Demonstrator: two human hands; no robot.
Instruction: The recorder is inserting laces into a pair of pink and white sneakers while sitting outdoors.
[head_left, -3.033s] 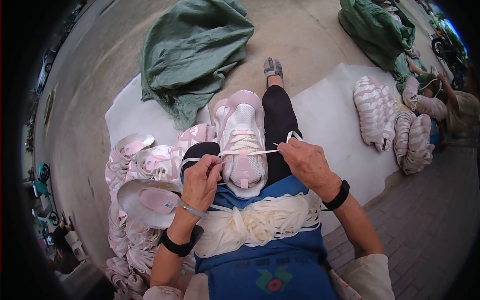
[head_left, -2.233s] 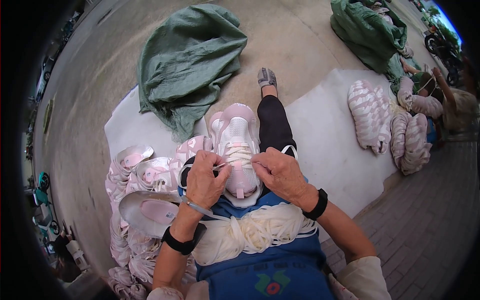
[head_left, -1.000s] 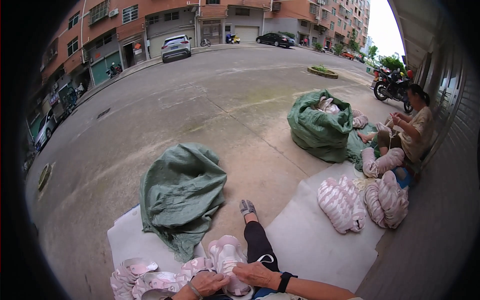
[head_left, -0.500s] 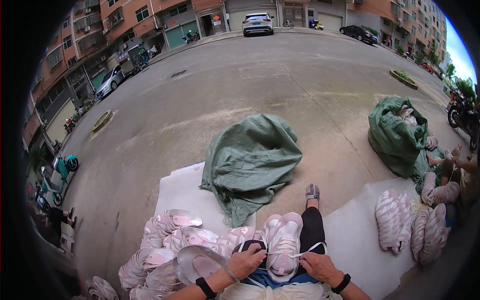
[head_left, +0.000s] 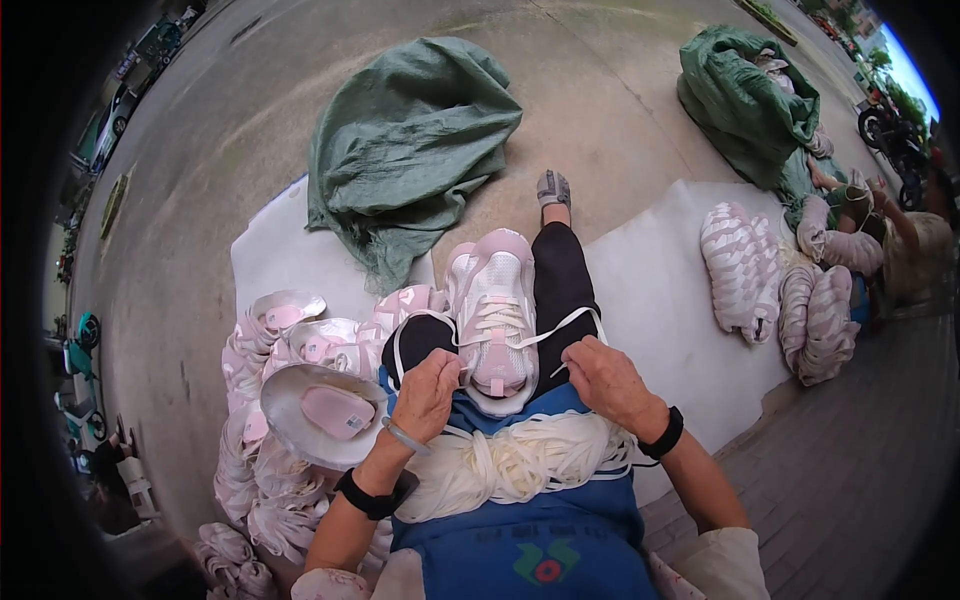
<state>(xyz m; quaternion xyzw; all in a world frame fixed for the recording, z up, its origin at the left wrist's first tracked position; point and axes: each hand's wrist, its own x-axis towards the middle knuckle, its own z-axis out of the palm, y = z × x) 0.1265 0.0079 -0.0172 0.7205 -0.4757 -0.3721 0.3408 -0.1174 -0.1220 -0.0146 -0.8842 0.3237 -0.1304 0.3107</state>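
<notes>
Left hand (head_left: 427, 395) and right hand (head_left: 612, 382) have drawn apart since the earlier frame showing them close over the shoe (head_left: 497, 290). We record each pinching a lace (head_left: 572, 316) end. Between them, the shoe lies on the lap (head_left: 562, 402), toe pointing away from us, long axis near straight ahead. Nearer, we note a lace bundle (head_left: 520, 460).

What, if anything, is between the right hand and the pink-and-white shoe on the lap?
Nothing visible blocks it: only an open gap over the black trouser leg separates the right hand from the pink-and-white shoe. A white lace, pinched near its tip by that hand, loops across.
</notes>
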